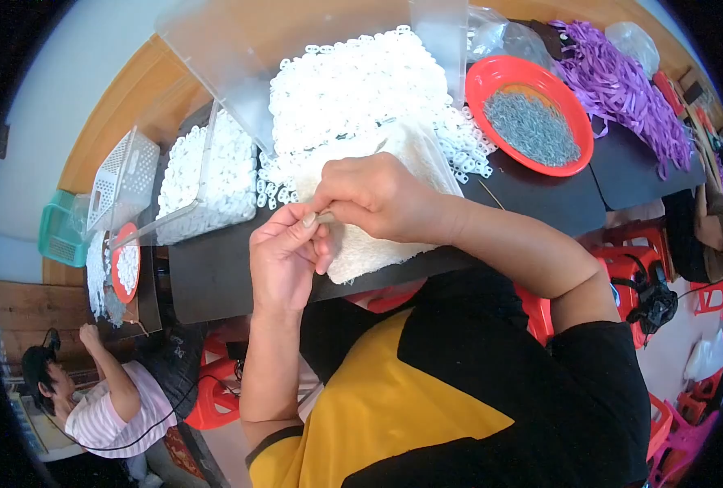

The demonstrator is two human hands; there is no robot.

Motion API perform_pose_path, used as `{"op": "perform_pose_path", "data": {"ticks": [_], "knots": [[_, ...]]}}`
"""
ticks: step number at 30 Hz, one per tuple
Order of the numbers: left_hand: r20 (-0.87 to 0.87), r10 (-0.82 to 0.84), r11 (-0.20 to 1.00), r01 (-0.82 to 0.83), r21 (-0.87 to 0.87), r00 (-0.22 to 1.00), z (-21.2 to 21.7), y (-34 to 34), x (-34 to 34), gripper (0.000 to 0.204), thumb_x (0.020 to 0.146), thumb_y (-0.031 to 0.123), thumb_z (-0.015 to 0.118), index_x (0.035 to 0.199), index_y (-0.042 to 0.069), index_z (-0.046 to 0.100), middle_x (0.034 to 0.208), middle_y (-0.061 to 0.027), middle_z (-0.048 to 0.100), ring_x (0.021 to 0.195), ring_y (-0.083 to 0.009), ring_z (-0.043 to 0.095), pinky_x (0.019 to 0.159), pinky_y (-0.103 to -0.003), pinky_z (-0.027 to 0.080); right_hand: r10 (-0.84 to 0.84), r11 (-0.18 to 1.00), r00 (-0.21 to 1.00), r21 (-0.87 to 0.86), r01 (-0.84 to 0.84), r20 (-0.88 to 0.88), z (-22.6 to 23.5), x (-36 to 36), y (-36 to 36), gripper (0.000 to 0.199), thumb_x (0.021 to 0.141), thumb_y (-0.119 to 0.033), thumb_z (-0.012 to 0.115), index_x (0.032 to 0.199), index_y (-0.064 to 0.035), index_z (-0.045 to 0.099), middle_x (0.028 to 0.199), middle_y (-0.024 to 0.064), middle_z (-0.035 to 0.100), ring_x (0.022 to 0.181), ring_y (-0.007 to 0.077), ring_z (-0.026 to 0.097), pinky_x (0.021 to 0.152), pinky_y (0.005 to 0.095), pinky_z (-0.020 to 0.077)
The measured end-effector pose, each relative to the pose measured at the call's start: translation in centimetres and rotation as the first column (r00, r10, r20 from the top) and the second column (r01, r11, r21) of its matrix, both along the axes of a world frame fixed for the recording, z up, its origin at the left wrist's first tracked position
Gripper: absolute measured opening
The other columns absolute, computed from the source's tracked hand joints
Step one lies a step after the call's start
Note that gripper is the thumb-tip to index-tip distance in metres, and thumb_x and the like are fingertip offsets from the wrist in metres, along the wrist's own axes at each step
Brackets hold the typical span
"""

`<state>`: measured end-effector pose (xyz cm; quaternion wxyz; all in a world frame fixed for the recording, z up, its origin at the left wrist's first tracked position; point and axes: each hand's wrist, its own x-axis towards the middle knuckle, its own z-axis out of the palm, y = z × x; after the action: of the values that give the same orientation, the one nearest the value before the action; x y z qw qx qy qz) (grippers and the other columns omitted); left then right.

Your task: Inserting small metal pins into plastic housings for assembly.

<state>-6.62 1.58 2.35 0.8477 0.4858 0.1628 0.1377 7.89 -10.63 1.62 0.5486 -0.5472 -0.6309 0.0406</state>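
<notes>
Above a cream towel (369,254) at the table's near edge, my two hands meet fingertip to fingertip. My left hand (282,252) is closed in a pinch, its thumb pressed to the fingers. Coming from the right, my right hand (386,195) pinches at the same spot. Something small and pale shows between the fingertips, too covered to name. Just behind the hands, many small white plastic pieces with holes (353,93) are heaped in a tilted clear bin (223,57). Loose white pieces (471,146) lie on the dark table on both sides of the towel.
To the right stands a red bowl (485,75) of small metal pieces (532,126), beside purple ribbons (621,98). Another clear bin (166,232) of white pieces is on the left. Farther left, a person (117,398) sits near a red plate (136,272).
</notes>
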Motion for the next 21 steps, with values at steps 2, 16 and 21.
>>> {"op": "perform_pose_path", "data": {"ticks": [2, 16, 21], "knots": [[-0.048, 0.015, 1.000, -0.015, -0.006, 0.999, 0.3, 0.0, 0.0, 0.010, 0.089, 0.005, 0.062, 0.092, -0.005, 0.061, 0.075, -0.0088, 0.062, 0.054, -0.0118, 0.053, 0.045, -0.023, 0.039, -0.082, 0.994, 0.988, 0.086, 0.071, 0.131, 0.0, -0.1, 0.0, 0.013, 0.077, 0.001, 0.063, 0.090, -0.0020, 0.063, 0.080, 0.0113, 0.060, 0.075, 0.0297, 0.062, 0.064, 0.0338, 0.0483], [-0.111, 0.164, 0.324, 0.053, 0.945, 0.980, -2.3, 0.3, 0.0, 0.015, 0.075, -0.001, 0.069, 0.088, -0.003, 0.061, 0.078, -0.0095, 0.055, 0.063, -0.0173, 0.056, 0.060, -0.029, 0.046, -0.111, 0.971, 0.985, -0.224, 0.079, -0.132, 0.6, 0.1, -0.5, 0.008, 0.083, -0.002, 0.060, 0.090, -0.0010, 0.059, 0.076, 0.0123, 0.062, 0.070, 0.0209, 0.061, 0.065, 0.0306, 0.0476], [-0.154, 0.169, 0.469, 0.058, 0.881, 0.973, -2.3, 0.3, -0.1, 0.016, 0.076, -0.003, 0.069, 0.089, -0.003, 0.060, 0.079, -0.0102, 0.057, 0.066, -0.0185, 0.059, 0.062, -0.030, 0.047, -0.121, 0.936, 0.988, -0.344, 0.080, -0.100, 0.4, 0.2, -0.5, 0.010, 0.082, -0.005, 0.060, 0.091, -0.0015, 0.059, 0.077, 0.0140, 0.063, 0.070, 0.0254, 0.062, 0.065, 0.0351, 0.0473]]}}
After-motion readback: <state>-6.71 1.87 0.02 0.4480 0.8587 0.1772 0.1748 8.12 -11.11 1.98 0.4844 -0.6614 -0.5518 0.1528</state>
